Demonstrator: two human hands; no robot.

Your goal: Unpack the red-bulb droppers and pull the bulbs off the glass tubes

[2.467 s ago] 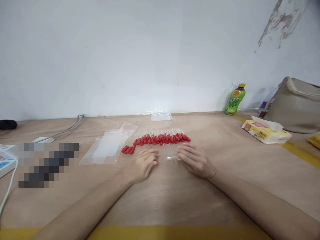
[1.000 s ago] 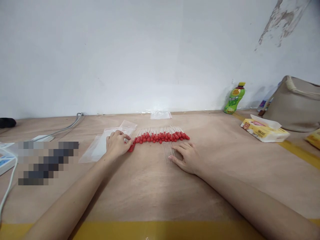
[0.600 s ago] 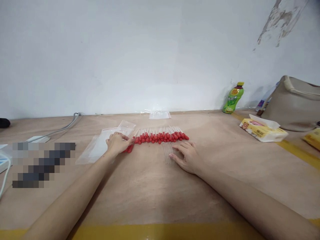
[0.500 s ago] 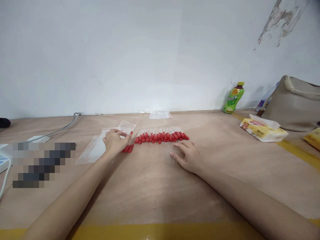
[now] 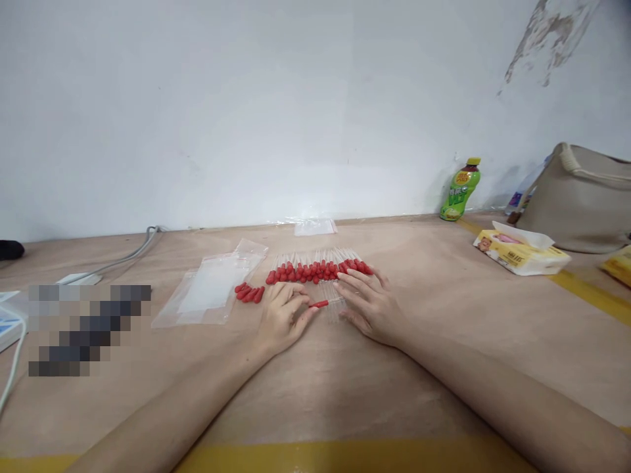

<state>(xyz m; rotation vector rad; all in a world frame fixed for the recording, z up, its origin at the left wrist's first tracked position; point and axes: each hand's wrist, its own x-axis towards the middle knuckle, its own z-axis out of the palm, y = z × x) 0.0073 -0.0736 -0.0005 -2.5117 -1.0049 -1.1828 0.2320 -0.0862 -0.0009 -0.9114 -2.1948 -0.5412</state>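
My left hand (image 5: pixel 286 318) pinches a red rubber dropper bulb (image 5: pixel 319 304) between thumb and fingertips. A thin clear glass tube (image 5: pixel 335 300) runs from the bulb's right end into my right hand (image 5: pixel 369 302), whose fingers curl around its far part; the exact grip is partly hidden. Beneath and between my hands lie several loose glass tubes (image 5: pixel 332 315) side by side. Just beyond is a row of droppers with red bulbs (image 5: pixel 305 270), their glass ends towards the wall. Several loose red bulbs (image 5: pixel 250 293) lie left of my left hand.
Clear plastic bags (image 5: pixel 204 289) lie flat at the left, near a cable (image 5: pixel 123 253) and a blurred dark object (image 5: pixel 91 332). Another flat bag (image 5: pixel 315 227) is by the wall. To the right are a green bottle (image 5: pixel 461 190), a tissue pack (image 5: pixel 522 253) and a beige bag (image 5: pixel 576 203).
My left hand has moved right from the loose bulbs, bringing one red bulb to the glass tube at my right hand. My right hand has stayed by the tubes, its fingers shifting slightly.
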